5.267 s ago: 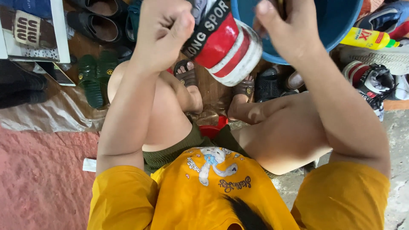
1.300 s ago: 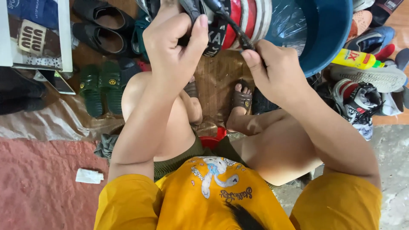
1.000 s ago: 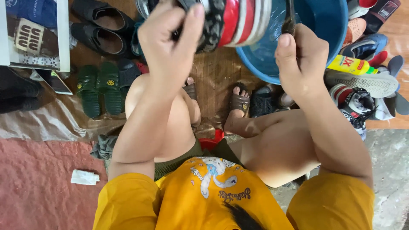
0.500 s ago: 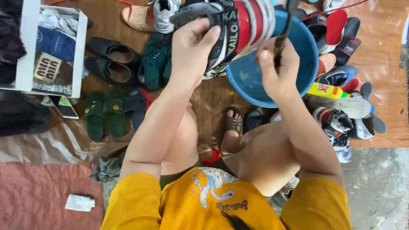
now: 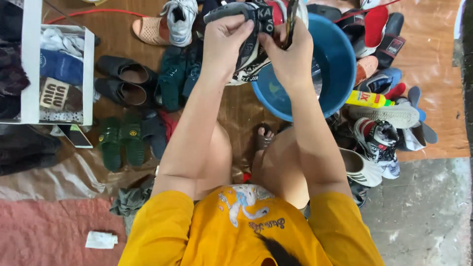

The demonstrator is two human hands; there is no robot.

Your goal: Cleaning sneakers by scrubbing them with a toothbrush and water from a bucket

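A: Sneaker (image 5: 256, 34), black, red and white, is held up over the blue basin (image 5: 340, 64), above the wooden floor (image 5: 428, 59).

B: Left hand (image 5: 224, 37) is curled tight round its upper, fingers fully closed on it.

A: Right hand (image 5: 290, 49) is closed too, pinching a thin dark tool (image 5: 290, 17) against the shoe; I can't tell what kind.

B: Looks like working on the shoe at the basin. Any further stroke calls for the left hand steadying it.

A: Green sandals (image 5: 118, 143) lie well apart, a yellow bottle (image 5: 369, 99) just beside the basin.
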